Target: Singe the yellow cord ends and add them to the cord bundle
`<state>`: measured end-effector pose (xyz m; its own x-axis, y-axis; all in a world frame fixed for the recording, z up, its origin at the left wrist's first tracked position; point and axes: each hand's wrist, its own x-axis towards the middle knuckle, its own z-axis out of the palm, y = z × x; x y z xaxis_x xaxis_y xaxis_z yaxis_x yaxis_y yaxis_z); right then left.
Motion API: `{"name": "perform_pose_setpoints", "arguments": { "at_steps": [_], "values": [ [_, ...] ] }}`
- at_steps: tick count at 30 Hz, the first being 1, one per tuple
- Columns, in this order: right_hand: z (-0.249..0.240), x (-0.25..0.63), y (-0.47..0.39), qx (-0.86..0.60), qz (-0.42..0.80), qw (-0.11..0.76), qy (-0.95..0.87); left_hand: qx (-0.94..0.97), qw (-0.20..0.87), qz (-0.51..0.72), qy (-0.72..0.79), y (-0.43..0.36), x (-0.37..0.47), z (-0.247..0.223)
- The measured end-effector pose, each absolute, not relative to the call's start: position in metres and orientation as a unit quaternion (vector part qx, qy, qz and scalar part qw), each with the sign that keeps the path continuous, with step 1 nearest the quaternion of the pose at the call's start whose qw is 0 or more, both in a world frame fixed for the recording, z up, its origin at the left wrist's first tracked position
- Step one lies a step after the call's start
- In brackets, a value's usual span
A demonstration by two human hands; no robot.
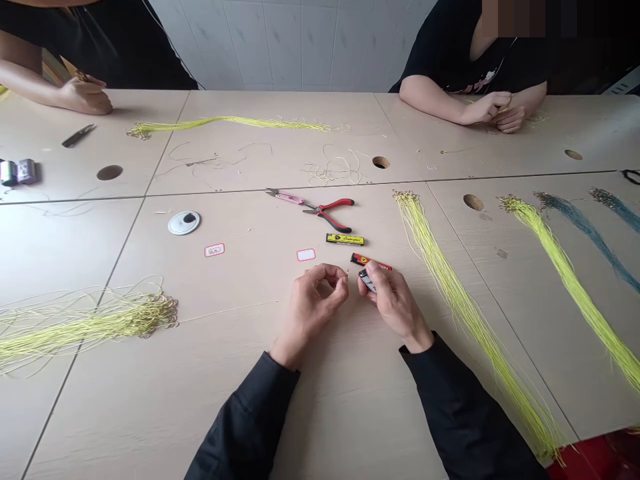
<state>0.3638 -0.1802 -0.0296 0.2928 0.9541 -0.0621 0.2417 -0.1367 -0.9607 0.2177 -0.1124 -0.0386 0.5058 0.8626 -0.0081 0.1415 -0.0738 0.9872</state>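
Observation:
My left hand point(317, 297) is closed in a pinch, thumb against forefinger. A thin yellow cord point(230, 311) runs to it from the left, and a tiny gold-coloured end shows at the fingertips. My right hand point(400, 307) is wrapped round a black-and-white lighter point(367, 281), thumb on top, just right of the left fingertips. No flame is visible. Right beyond my hands lie a red lighter point(373, 262) and a yellow lighter point(345, 239). To my left is a bundle of yellow cords point(120, 319) with small metal clasps at its near end.
Red-handled pliers point(333, 215) and a pink craft knife point(286, 197) lie ahead. A white disc point(184, 223) sits left. More yellow cords point(450, 287) and blue cords point(587, 230) stretch along the right. Two people work across the table, one person's hands point(500, 112) holding cord.

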Motion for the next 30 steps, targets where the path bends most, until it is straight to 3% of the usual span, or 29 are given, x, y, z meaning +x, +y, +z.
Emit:
{"name": "perform_pose_setpoints", "arguments": {
  "at_steps": [19,26,30],
  "values": [
    [-0.0337,0.3582,-0.1769,-0.688,0.311,0.414,-0.508,0.664,0.565,0.335,0.357,-0.1147,0.2175,-0.0406],
    [-0.0316,0.3556,-0.1783,-0.647,0.362,0.509,-0.437,0.655,0.578,0.336,0.352,-0.1142,0.2156,-0.0371],
    [-0.0279,0.3556,-0.1795,-0.632,0.363,0.51,-0.456,0.662,0.574,0.326,0.354,-0.1132,0.2133,-0.0315]
  ]
}}
